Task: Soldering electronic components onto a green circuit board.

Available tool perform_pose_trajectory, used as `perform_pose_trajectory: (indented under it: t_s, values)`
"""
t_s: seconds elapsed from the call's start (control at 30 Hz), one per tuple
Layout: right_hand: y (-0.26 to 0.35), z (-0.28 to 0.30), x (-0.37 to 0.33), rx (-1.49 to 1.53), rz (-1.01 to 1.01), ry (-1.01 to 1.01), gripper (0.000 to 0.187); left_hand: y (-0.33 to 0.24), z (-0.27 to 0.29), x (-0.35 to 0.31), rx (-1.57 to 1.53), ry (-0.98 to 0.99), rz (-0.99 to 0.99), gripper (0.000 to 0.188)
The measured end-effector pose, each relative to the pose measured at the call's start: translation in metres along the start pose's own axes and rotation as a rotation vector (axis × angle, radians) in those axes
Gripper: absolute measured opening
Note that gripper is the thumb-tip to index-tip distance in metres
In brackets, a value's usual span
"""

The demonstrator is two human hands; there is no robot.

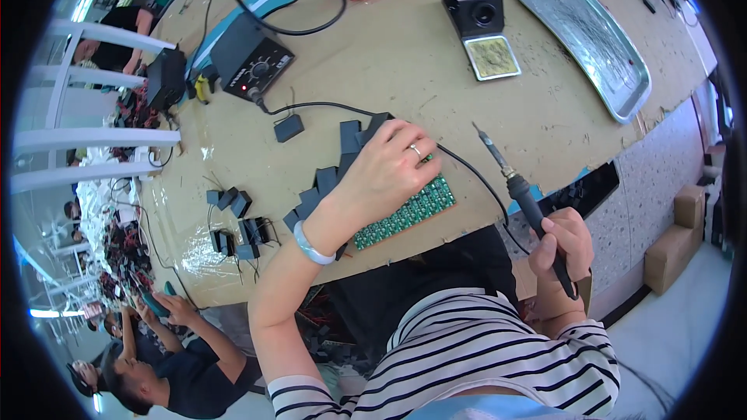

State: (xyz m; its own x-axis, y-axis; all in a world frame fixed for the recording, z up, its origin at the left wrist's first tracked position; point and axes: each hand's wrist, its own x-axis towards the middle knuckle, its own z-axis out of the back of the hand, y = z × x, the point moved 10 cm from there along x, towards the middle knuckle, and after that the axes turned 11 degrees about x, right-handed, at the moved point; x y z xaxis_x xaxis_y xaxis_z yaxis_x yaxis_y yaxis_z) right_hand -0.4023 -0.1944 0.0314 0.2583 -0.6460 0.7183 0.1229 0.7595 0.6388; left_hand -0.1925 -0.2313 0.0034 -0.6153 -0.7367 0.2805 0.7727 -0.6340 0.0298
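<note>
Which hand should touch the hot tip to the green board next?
Probably the right hand: it already grips the soldering iron, tip pointing toward the green circuit board. The left hand rests on the board, steadying it.

Circuit board (420,206) on the table (389,62), tray (583,39) behind it.
</note>
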Motion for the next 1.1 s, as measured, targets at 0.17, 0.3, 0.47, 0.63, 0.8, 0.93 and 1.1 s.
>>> perform_pose_trajectory:
  t_s: [0.17, 0.3, 0.47, 0.63, 0.8, 0.93, 1.1]
  values:
    - [0.002, 0.014, -0.004, -0.036, -0.022, -0.04, 0.013, 0.061, 0.049, -0.028, -0.143, -0.298, 0.482, 0.022]
    - [0.015, 0.01, -0.006, -0.044, -0.001, -0.06, 0.011, 0.156, 0.054, -0.11, 0.031, -0.433, 1.021, 0.026]
    - [0.035, -0.009, -0.006, -0.079, -0.014, -0.027, 0.01, 0.175, 0.017, -0.125, 0.195, -0.388, 0.806, 0.028]
    - [0.052, -0.024, -0.007, -0.096, -0.056, 0.026, 0.009, 0.171, 0.014, -0.122, -0.234, -0.458, 0.774, 0.021]
    - [0.061, -0.054, -0.01, 0.038, -0.056, 0.186, 0.008, 0.146, 0.058, -0.155, -0.842, -0.523, 0.898, 0.014]
    - [0.06, -0.083, -0.022, 0.138, -0.024, 0.32, 0.017, 0.059, 0.089, -0.147, -0.317, -0.1, 0.661, 0.027]
    - [0.059, -0.105, -0.027, 0.218, -0.028, 0.399, 0.029, 0.006, 0.048, -0.173, -0.159, 0.024, 0.699, 0.029]
